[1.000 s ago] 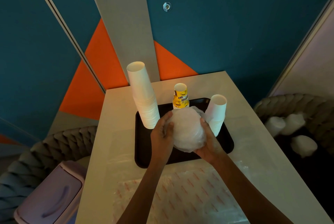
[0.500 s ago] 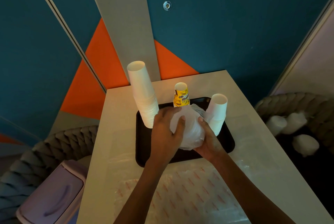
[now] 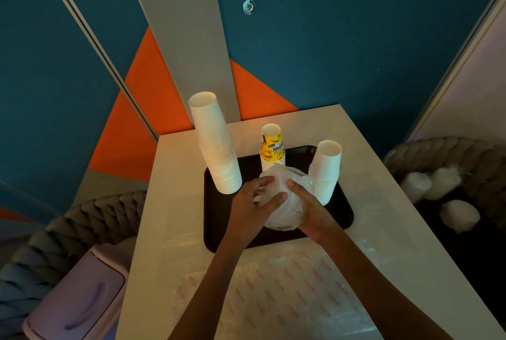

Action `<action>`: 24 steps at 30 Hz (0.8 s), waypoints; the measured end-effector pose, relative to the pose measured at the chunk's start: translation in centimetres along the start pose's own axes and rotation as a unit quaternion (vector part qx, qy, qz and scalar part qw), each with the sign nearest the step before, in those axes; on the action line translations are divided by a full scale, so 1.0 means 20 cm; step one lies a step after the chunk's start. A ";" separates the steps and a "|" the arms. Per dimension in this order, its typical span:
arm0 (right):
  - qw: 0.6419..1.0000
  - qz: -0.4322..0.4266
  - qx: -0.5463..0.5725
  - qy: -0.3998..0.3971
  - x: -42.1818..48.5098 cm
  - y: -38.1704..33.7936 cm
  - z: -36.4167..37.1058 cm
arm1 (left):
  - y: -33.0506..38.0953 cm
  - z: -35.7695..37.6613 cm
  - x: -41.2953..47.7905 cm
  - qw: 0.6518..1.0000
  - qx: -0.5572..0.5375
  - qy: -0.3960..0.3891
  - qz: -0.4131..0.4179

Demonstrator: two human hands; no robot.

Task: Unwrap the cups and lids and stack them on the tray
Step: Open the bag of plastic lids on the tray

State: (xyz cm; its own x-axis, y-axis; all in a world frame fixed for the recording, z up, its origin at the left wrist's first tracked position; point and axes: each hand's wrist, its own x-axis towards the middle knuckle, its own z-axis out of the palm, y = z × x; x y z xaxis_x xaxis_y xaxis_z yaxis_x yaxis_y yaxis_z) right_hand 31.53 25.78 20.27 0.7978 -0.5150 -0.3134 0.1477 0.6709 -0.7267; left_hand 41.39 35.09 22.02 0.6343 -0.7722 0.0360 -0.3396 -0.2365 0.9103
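A black tray (image 3: 341,212) lies on the beige table (image 3: 175,202). On it stand a tall stack of white cups (image 3: 216,145) at the left, a shorter white stack (image 3: 327,169) at the right and a yellow printed stack (image 3: 272,147) at the back. Over the tray's middle I hold a bundle of lids in clear plastic wrap (image 3: 287,202). My right hand (image 3: 312,211) grips it from the right and below. My left hand (image 3: 252,202) pinches the wrap on the bundle's left front.
Empty clear wrappers with red print (image 3: 273,290) lie on the near part of the table. A lilac bin with a swing lid (image 3: 79,298) stands at the lower left. Wrapped white bundles (image 3: 438,194) lie on a dark seat at the right. A braided cushion (image 3: 68,230) sits left.
The bundle has sunk a little toward the tray. My left hand slid from the bundle's left side onto its front, its fingers now closing on the wrap.
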 end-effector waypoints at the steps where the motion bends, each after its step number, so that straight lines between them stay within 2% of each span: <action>1: 1.000 0.007 -0.002 0.004 0.00 0.00 0.00 | -0.01 0.00 0.00 1.000 0.000 -0.002 0.000; 9: 0.998 0.016 0.014 0.055 0.02 0.01 0.00 | -0.04 0.00 0.02 0.999 -0.022 -0.033 -0.013; 17: 0.998 0.018 -0.012 0.060 0.01 0.01 0.00 | -0.07 -0.02 0.02 0.998 -0.048 -0.036 -0.005; 24: 0.998 0.013 -0.052 0.022 0.00 0.00 -0.01 | -0.09 -0.02 0.02 0.998 -0.051 -0.037 -0.005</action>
State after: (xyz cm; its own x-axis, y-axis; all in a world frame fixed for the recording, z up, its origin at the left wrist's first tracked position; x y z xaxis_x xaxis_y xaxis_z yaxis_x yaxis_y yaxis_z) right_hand 31.40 25.69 20.08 0.7736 -0.5226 -0.3584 0.0632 0.6263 -0.7770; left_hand 42.47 35.51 20.60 0.5826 -0.8127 -0.0007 -0.2592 -0.1867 0.9476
